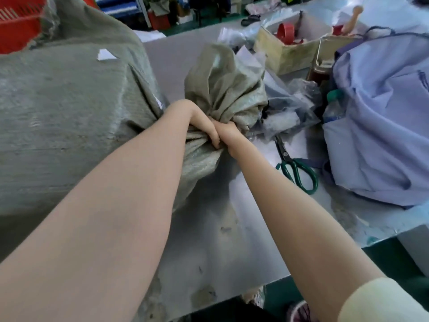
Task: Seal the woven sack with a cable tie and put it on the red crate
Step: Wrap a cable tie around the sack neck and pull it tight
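A big grey-green woven sack (65, 117) lies on its side across the left of the grey table (222, 247). Its mouth is gathered into a neck, and the loose top flares out beyond my hands. My left hand (204, 129) is clenched around that neck from the left. My right hand (228, 135) grips the same neck from the right, pressed against the left hand. No cable tie shows; the neck under my fingers is hidden. A red crate (18, 26) stands behind the sack at the top left.
Green-handled scissors (296, 168) lie on the table right of my right forearm. A pile of light blue cloth (380, 126) fills the right side. Clear plastic bags (287, 110) and a cardboard box (292, 43) holding red tape rolls sit behind.
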A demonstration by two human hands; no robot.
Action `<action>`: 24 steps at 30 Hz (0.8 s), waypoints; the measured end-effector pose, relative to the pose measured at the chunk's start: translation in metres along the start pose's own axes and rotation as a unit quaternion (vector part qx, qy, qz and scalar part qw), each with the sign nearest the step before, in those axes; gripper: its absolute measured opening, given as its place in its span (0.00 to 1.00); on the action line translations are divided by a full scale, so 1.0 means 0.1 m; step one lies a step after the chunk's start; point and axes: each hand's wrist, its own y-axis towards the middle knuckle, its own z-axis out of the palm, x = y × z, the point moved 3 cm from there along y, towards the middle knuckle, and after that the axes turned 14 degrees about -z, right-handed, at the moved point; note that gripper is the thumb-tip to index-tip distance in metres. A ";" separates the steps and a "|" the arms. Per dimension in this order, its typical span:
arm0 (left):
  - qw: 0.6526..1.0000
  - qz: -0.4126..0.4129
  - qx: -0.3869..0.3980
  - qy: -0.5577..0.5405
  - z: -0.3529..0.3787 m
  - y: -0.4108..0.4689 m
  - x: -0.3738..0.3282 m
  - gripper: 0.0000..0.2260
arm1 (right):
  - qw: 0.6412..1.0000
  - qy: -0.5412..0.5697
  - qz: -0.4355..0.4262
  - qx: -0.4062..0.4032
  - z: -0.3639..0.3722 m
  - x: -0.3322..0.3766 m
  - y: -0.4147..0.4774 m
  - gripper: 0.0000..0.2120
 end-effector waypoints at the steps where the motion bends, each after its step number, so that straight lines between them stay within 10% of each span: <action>1: 1.000 -0.004 -0.005 0.014 0.02 0.03 -0.02 0.28 | 1.000 -0.015 0.001 0.003 -0.02 -0.02 0.01 0.27; 10: 0.955 -0.098 -0.249 0.126 0.05 0.23 -0.23 0.16 | 0.997 -0.026 0.028 0.060 -0.19 -0.31 0.06 0.26; 24: 0.963 -0.083 -0.146 -0.209 -0.37 0.72 0.07 0.05 | 0.998 -0.014 -0.061 -0.010 -0.74 -0.26 0.37 0.19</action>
